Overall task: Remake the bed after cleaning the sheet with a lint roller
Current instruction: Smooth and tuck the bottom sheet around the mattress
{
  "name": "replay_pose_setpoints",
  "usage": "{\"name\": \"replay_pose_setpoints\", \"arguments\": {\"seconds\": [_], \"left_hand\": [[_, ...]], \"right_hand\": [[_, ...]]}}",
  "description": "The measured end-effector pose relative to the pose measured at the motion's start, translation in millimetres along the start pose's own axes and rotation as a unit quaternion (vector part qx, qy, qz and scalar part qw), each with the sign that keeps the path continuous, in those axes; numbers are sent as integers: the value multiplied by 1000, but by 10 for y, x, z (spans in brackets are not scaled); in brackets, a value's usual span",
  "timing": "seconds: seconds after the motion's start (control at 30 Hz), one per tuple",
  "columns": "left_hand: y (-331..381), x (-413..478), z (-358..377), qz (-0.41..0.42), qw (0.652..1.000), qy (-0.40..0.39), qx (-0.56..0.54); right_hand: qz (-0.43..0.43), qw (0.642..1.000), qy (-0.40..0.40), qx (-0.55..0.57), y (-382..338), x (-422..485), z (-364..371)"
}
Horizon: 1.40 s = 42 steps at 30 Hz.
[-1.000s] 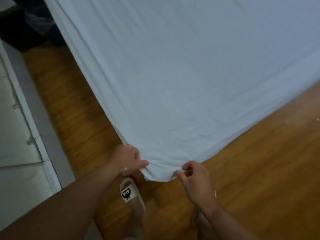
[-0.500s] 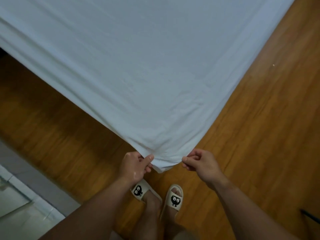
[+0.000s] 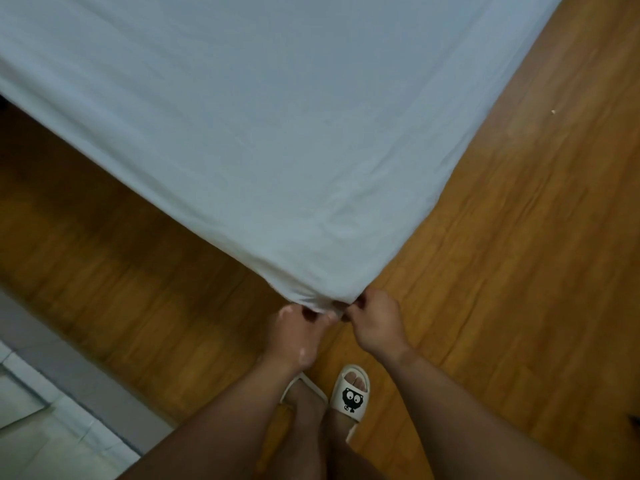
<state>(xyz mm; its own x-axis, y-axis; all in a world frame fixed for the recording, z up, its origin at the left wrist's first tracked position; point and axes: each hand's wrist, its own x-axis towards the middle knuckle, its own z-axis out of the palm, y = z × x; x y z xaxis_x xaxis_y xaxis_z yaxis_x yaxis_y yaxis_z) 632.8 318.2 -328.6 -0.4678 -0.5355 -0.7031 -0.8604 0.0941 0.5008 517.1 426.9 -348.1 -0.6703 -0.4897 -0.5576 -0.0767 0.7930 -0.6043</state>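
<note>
White sheet (image 3: 277, 133) spreads above the wooden floor (image 3: 104, 271), its corner drawn down toward me. My left grip (image 3: 298, 327) pinches the corner's hem. The right grip (image 3: 375, 323), pinching it too, has closed in from where it held half a second ago, so the two nearly touch. I think the corner is being gathered for tucking, though blur hides the exact hold.

Wood floor (image 3: 519, 271), orange-brown planks. Sheet (image 3: 277, 133) covers a big chunk, can't tell if it touches. Slippers (image 3: 349, 393) stand on the boards, tiny white speck (image 3: 553, 111) further off, grey strip (image 3: 69, 368) along one edge.
</note>
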Motion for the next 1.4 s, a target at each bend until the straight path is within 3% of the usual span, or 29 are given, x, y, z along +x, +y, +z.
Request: {"name": "replay_pose_setpoints", "arguments": {"seconds": [0.1, 0.23, 0.3, 0.47, 0.6, 0.67, 0.73, 0.77, 0.83, 0.9, 0.97, 1.03, 1.07, 1.13, 1.27, 1.33, 1.4], "left_hand": [[26, 134, 31, 56, 991, 63, 108], [-283, 112, 164, 140, 946, 32, 291], [-393, 185, 298, 134, 940, 29, 313], [-244, 344, 182, 30, 967, -8, 255], [-95, 181, -254, -30, 994, -102, 32], [-145, 219, -669, -53, 996, -67, 6], [-207, 386, -1182, -98, 992, 21, -79], [-212, 469, -1465, -117, 974, 71, -179], [-196, 688, -2038, -140, 903, 156, -376], [-154, 900, -2623, -133, 849, 186, -476], [-176, 1202, -3143, -122, 832, 172, -513], [-271, 1581, -3568, -129, 851, 162, -483], [-344, 1757, -3744, -127, 876, 172, -432], [-550, 2023, -3992, -90, 919, 203, -327], [-917, 2036, -4131, -17, 964, 169, -205], [-994, 1994, -4197, -13, 980, 125, -157], [-1030, 2042, -4339, -39, 985, 28, -168]], "right_hand": [[-87, 985, -17, -151, 36, -17, -126], [-133, 948, -92, -273, 192, -173, 2], [-122, 941, -113, -296, 215, -148, 166], [-75, 946, -130, -289, 39, 24, 192], [-31, 938, -162, -305, -349, -267, -11], [-44, 932, -165, -320, -728, -406, -70], [-91, 932, -146, -319, -1231, -406, -65], [-131, 933, -129, -310, -1500, -371, -10], [-223, 931, -78, -277, -2030, -189, 180], [-313, 917, -29, -248, -2509, 91, 465], [-372, 891, 15, -260, -2950, 439, 784], [-398, 874, 31, -278, -3391, 826, 1078], [-391, 874, 29, -288, -3612, 1017, 1213], [-347, 885, 19, -311, -4014, 1337, 1438], [-254, 894, 30, -368, -4397, 1405, 1876], [-245, 906, 44, -343, -4524, 1320, 1968], [-266, 909, 50, -317, -4741, 1422, 1991]]}}
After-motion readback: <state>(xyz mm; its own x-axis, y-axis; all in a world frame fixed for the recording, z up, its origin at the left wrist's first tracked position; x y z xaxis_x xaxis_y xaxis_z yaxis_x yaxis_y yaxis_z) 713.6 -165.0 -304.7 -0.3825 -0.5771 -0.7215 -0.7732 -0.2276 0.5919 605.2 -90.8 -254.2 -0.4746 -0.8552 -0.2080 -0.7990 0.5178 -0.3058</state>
